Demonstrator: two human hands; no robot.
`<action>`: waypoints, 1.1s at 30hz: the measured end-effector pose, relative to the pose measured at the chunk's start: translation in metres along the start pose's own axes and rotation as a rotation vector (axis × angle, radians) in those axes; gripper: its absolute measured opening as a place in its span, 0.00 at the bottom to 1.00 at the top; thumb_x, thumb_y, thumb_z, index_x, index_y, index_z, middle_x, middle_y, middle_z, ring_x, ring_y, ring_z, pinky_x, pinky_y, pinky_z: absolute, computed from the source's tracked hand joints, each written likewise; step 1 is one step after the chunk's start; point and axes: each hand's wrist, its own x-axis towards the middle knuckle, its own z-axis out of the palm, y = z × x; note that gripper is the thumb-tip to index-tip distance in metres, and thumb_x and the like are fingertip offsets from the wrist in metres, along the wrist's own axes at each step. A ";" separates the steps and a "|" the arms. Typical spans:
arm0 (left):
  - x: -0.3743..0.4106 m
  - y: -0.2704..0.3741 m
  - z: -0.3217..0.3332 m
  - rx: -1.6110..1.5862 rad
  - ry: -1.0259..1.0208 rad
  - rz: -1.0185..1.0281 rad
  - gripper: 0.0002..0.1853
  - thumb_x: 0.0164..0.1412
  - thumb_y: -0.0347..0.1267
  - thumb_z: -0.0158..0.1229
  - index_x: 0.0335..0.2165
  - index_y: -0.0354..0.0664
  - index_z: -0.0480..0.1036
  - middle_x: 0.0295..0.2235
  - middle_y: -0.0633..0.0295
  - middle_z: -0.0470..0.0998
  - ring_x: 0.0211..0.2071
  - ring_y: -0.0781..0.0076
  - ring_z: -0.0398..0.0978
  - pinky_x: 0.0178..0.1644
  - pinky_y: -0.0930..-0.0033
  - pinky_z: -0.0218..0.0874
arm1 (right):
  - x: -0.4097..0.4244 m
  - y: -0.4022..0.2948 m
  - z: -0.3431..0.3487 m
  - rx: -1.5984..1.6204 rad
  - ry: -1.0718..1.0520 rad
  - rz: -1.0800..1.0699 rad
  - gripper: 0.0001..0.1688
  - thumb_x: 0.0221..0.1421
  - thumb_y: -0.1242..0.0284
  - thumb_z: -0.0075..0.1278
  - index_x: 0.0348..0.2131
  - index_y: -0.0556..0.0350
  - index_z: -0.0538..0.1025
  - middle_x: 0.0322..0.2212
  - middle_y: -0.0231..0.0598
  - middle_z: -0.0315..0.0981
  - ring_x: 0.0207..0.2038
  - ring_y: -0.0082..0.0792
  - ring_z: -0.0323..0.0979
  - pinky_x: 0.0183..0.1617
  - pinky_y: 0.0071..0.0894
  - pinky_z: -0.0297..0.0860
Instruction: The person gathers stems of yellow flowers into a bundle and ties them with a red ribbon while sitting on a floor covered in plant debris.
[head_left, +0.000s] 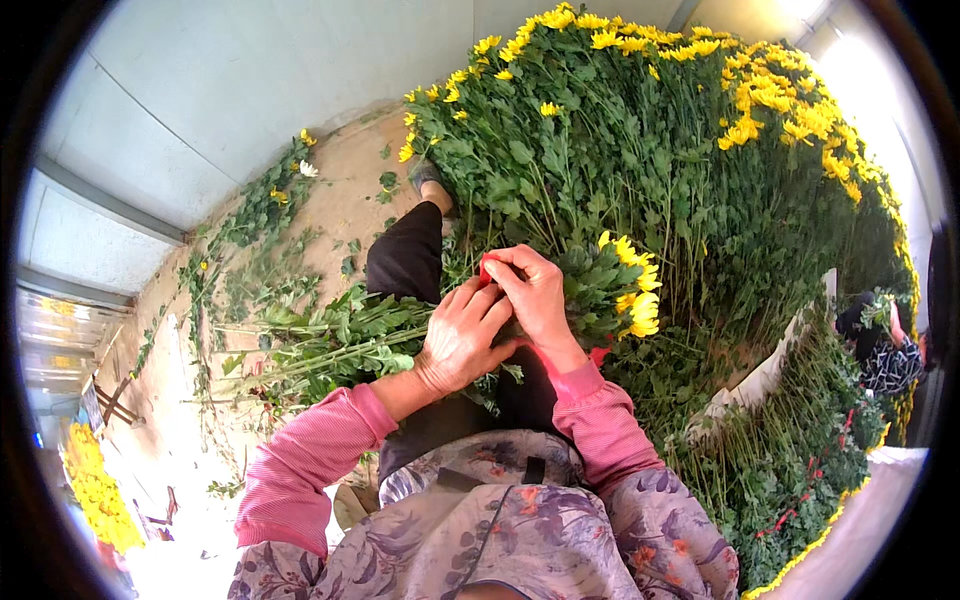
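A bunch of yellow chrysanthemums (592, 281) lies across my lap, its flower heads to the right and its cut stems (330, 360) reaching out to the left. My left hand (469, 330) rests on top of the bunch, its fingertips at a strip of red ribbon (486, 271). My right hand (534, 296) pinches that red strip between thumb and forefinger, just above the left fingers. Both hands touch each other and hide the part of the stems beneath them. More red material hangs by my right wrist.
A large heap of yellow chrysanthemums (637, 157) stands ahead and to the right. Bundles with red ties (795, 502) lie at lower right. Another person (892, 360) is at far right. Loose stems and leaves (255, 217) litter the floor near the pale wall panels (187, 90).
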 end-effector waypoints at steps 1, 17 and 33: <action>0.000 0.002 0.000 0.004 0.090 0.050 0.26 0.37 0.36 0.69 0.39 0.41 0.74 0.39 0.53 0.73 0.48 0.48 0.70 0.52 0.48 0.62 | 0.001 0.001 -0.001 -0.035 0.003 -0.032 0.05 0.52 0.78 0.56 0.31 0.62 0.80 0.27 0.34 0.76 0.28 0.22 0.73 0.33 0.23 0.69; -0.022 -0.019 -0.034 -0.692 0.171 -0.581 0.06 0.54 0.21 0.60 0.34 0.32 0.78 0.37 0.56 0.80 0.38 0.68 0.76 0.42 0.72 0.66 | -0.003 0.000 -0.013 0.231 -0.191 0.107 0.06 0.56 0.78 0.55 0.34 0.60 0.81 0.26 0.28 0.75 0.26 0.16 0.70 0.29 0.18 0.66; 0.005 -0.066 -0.013 -1.399 -0.241 -0.858 0.10 0.61 0.33 0.55 0.33 0.37 0.77 0.31 0.67 0.78 0.33 0.80 0.71 0.41 0.76 0.59 | -0.007 -0.008 -0.020 0.169 -0.360 0.046 0.11 0.45 0.78 0.64 0.27 0.59 0.74 0.32 0.30 0.72 0.30 0.20 0.70 0.35 0.22 0.67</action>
